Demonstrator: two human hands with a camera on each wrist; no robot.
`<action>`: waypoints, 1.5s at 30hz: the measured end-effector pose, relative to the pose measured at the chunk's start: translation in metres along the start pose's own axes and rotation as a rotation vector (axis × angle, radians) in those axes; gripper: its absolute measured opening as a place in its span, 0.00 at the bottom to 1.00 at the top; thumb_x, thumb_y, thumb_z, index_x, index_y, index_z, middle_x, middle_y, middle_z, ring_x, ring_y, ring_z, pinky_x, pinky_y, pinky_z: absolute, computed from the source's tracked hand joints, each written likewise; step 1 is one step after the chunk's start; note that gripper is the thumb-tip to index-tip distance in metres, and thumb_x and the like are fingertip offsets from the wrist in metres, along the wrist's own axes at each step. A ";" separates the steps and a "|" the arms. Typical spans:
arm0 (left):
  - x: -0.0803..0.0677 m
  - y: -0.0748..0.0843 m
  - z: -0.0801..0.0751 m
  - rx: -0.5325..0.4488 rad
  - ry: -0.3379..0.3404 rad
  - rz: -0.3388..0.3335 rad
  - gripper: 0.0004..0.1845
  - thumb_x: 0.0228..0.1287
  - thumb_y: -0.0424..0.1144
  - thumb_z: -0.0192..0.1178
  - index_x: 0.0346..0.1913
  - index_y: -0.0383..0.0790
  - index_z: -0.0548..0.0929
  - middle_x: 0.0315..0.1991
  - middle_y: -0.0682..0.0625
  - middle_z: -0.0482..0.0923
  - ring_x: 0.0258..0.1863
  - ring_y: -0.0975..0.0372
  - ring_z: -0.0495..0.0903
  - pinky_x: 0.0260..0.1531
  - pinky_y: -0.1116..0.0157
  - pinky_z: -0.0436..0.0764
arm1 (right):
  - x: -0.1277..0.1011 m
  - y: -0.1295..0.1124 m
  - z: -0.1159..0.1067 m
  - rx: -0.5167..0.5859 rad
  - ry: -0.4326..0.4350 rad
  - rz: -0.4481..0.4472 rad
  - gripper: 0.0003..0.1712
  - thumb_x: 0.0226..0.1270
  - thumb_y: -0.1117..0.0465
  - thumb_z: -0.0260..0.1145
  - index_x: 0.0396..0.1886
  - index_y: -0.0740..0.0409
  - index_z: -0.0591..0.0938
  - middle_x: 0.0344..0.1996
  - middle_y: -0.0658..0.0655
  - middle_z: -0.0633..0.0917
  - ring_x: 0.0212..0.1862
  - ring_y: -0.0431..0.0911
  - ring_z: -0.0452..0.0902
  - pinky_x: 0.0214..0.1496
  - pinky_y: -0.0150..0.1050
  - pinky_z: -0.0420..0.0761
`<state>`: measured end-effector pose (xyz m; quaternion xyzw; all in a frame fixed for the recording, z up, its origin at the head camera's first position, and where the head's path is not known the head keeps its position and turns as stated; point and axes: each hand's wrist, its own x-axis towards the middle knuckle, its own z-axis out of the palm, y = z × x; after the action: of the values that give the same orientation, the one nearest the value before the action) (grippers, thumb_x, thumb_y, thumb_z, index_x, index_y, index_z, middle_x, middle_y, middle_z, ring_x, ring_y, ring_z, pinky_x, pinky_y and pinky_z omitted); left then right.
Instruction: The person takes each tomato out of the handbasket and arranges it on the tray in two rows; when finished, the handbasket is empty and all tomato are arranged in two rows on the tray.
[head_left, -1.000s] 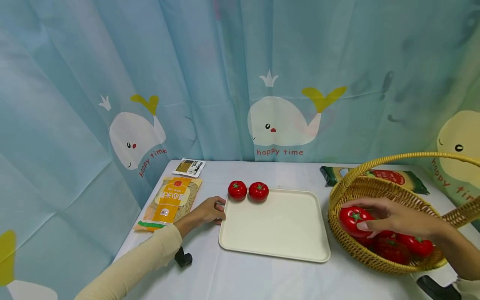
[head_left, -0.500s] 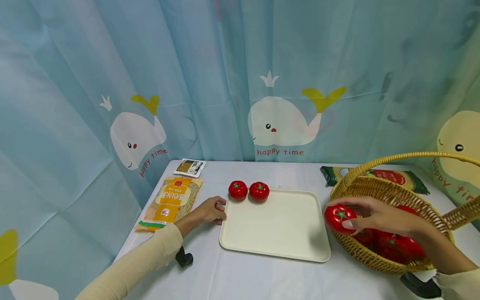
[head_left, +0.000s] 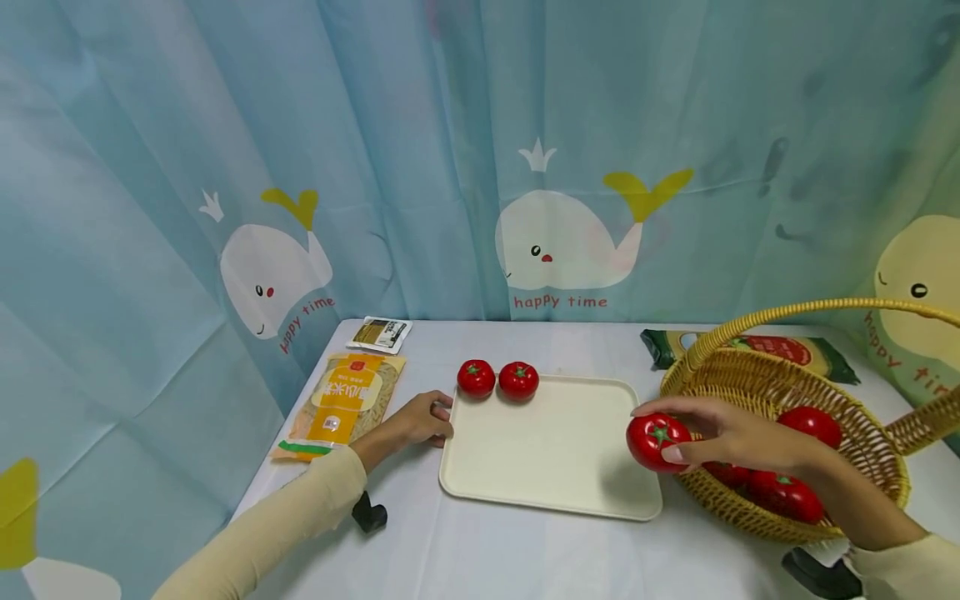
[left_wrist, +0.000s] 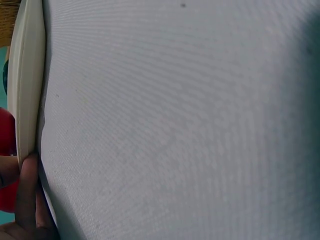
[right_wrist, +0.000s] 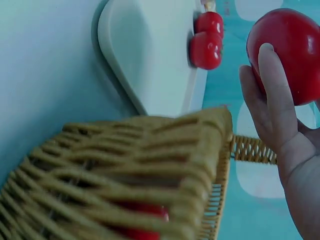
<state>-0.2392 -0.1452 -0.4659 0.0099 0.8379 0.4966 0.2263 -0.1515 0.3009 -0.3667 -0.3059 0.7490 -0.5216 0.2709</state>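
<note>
My right hand grips a red tomato between thumb and fingers, held up over the right edge of the cream tray. In the right wrist view the same tomato is well above the wicker basket. At the tray's left edge my left hand pinches the rim, its thumb and a finger either side of it in the left wrist view. Two tomatoes, a left one and a right one, sit side by side in the tray's back left corner. Several more tomatoes lie in the basket.
The basket's tall handle arches over its opening. Behind it lies a green packet. On the left are a yellow bag and a small pouch. A whale-printed curtain hangs behind the white table.
My right hand has lifted the tomato out of the basket and carried it left to the tray's edge. Tomatoes in the basket have shifted. The left hand stays at the tray's rim.
</note>
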 end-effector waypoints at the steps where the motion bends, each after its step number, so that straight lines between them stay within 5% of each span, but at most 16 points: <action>1: 0.000 0.000 0.000 -0.001 -0.002 0.003 0.28 0.54 0.24 0.65 0.61 0.31 0.73 0.38 0.44 0.74 0.29 0.60 0.78 0.31 0.66 0.88 | 0.001 -0.001 0.002 -0.003 0.008 0.024 0.28 0.73 0.70 0.56 0.72 0.62 0.67 0.57 0.52 0.81 0.53 0.45 0.80 0.46 0.48 0.89; 5: 0.000 -0.001 0.001 -0.009 -0.004 0.007 0.28 0.54 0.24 0.66 0.60 0.31 0.74 0.37 0.45 0.74 0.29 0.60 0.78 0.30 0.66 0.88 | 0.009 0.000 0.009 -0.015 0.045 0.091 0.30 0.72 0.66 0.60 0.72 0.61 0.68 0.60 0.59 0.77 0.54 0.45 0.79 0.48 0.49 0.88; 13: 0.001 -0.001 0.000 -0.008 -0.002 0.006 0.27 0.55 0.24 0.65 0.60 0.31 0.74 0.37 0.45 0.74 0.29 0.60 0.78 0.31 0.66 0.88 | 0.029 0.008 0.020 -0.036 0.060 0.018 0.32 0.69 0.66 0.65 0.71 0.63 0.68 0.62 0.72 0.71 0.55 0.44 0.77 0.48 0.46 0.88; 24: 0.000 -0.001 0.000 0.014 0.004 -0.003 0.27 0.56 0.25 0.65 0.60 0.33 0.74 0.39 0.44 0.75 0.30 0.59 0.79 0.32 0.66 0.88 | 0.050 0.020 0.030 -0.098 0.101 -0.029 0.36 0.63 0.65 0.71 0.70 0.63 0.70 0.63 0.71 0.71 0.55 0.43 0.77 0.50 0.39 0.87; 31: -0.001 -0.001 0.000 0.019 0.004 0.004 0.27 0.56 0.25 0.65 0.61 0.32 0.73 0.39 0.43 0.75 0.30 0.59 0.79 0.32 0.66 0.88 | 0.063 0.019 0.037 -0.113 0.197 0.017 0.38 0.63 0.62 0.72 0.71 0.61 0.69 0.64 0.70 0.71 0.57 0.61 0.73 0.47 0.39 0.87; 36: -0.001 0.000 0.000 0.006 0.004 0.005 0.27 0.56 0.25 0.65 0.60 0.32 0.74 0.38 0.44 0.75 0.30 0.59 0.79 0.32 0.65 0.88 | 0.072 0.023 0.039 -0.154 0.248 -0.004 0.36 0.63 0.60 0.73 0.69 0.58 0.72 0.64 0.69 0.72 0.55 0.59 0.75 0.48 0.37 0.87; 45: -0.002 0.001 -0.001 0.026 0.001 -0.007 0.27 0.56 0.25 0.65 0.61 0.33 0.74 0.39 0.44 0.75 0.30 0.59 0.80 0.33 0.65 0.88 | 0.084 0.027 0.041 -0.143 0.362 0.092 0.37 0.63 0.56 0.73 0.70 0.56 0.71 0.64 0.67 0.74 0.55 0.58 0.75 0.46 0.40 0.86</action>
<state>-0.2380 -0.1456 -0.4637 0.0095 0.8445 0.4848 0.2274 -0.1828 0.2205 -0.4120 -0.1911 0.8336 -0.5009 0.1330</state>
